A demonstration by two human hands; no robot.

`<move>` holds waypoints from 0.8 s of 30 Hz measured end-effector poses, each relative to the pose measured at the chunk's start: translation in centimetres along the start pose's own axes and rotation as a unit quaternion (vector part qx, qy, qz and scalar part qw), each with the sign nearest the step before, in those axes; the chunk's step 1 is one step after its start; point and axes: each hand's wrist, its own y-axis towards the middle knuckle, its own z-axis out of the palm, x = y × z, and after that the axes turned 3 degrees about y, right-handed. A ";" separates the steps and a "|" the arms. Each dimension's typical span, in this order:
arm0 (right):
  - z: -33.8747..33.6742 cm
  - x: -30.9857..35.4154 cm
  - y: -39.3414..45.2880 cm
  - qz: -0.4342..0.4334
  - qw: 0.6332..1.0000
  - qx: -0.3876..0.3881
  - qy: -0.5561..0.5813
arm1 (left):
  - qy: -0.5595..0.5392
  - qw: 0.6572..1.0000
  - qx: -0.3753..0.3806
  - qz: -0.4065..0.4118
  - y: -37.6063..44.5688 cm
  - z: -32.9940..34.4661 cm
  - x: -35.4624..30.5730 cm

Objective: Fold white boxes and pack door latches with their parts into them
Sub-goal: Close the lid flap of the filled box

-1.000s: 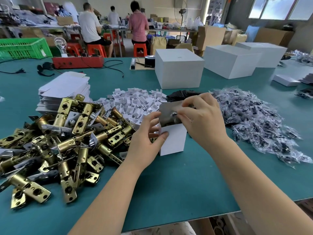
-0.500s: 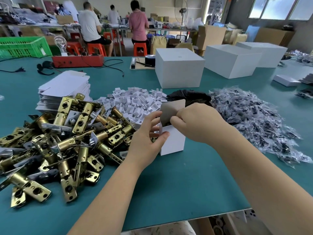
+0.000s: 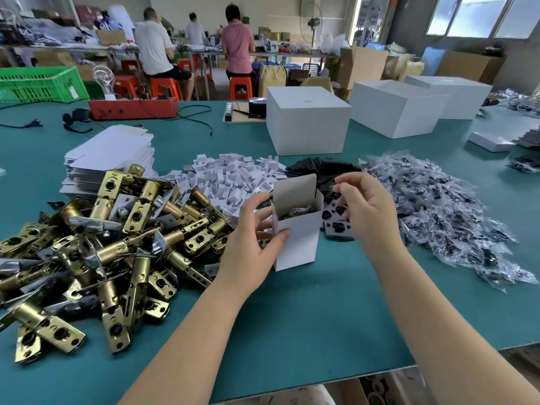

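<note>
A small white box (image 3: 296, 244) stands upright on the green table (image 3: 306, 317), its top flap (image 3: 295, 192) raised and dark parts showing inside. My left hand (image 3: 251, 244) grips the box's left side, thumb on the front, fingers behind. Just right of the box top, my right hand (image 3: 368, 217) hovers apart from the box with loosely curled fingers and nothing visible in them. A heap of brass door latches (image 3: 117, 244) lies to the left.
Flat box blanks (image 3: 111, 150) are stacked at the back left, white card inserts (image 3: 233, 176) and black plates (image 3: 321, 168) behind the box, bagged screws (image 3: 438, 214) on the right. Large white boxes (image 3: 306, 121) stand further back. The table's front edge (image 3: 409, 365) is close.
My right hand has come off the box top and moved right. The flap it was pressing now stands up, leaving the box open. My left hand keeps its grip.
</note>
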 end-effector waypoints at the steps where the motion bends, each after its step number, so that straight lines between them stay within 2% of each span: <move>1: 0.0 -0.4 0.4 0.072 0.997 0.017 0.030 | 0.003 1.000 -0.001 -0.001 0.0 0.0 0.0; 3: 0.0 -1.3 0.9 0.157 0.984 0.085 0.025 | 0.012 1.000 0.001 0.002 -0.1 0.1 0.0; 5: 0.3 -2.1 0.9 0.186 0.972 0.142 0.032 | 0.024 1.000 0.006 0.011 -0.1 0.0 0.0; 7: 0.7 -2.5 0.7 0.193 0.966 0.166 0.050 | 0.039 0.999 0.013 0.020 -0.1 0.0 -0.1; 12: 1.1 -2.4 0.7 0.168 0.964 0.172 0.110 | 0.091 0.994 0.032 0.051 0.0 0.0 0.1; 16: 1.8 -2.4 0.2 0.189 0.954 0.163 0.169 | 0.081 0.995 0.032 0.051 0.2 0.0 0.0; 20: 2.5 -2.4 -0.5 0.218 0.933 0.194 0.208 | 0.056 0.998 0.009 0.028 0.3 0.4 -0.2; 24: 2.8 -2.4 -0.9 0.209 0.931 0.189 0.232 | 0.062 0.998 -0.007 0.028 0.5 0.9 -0.3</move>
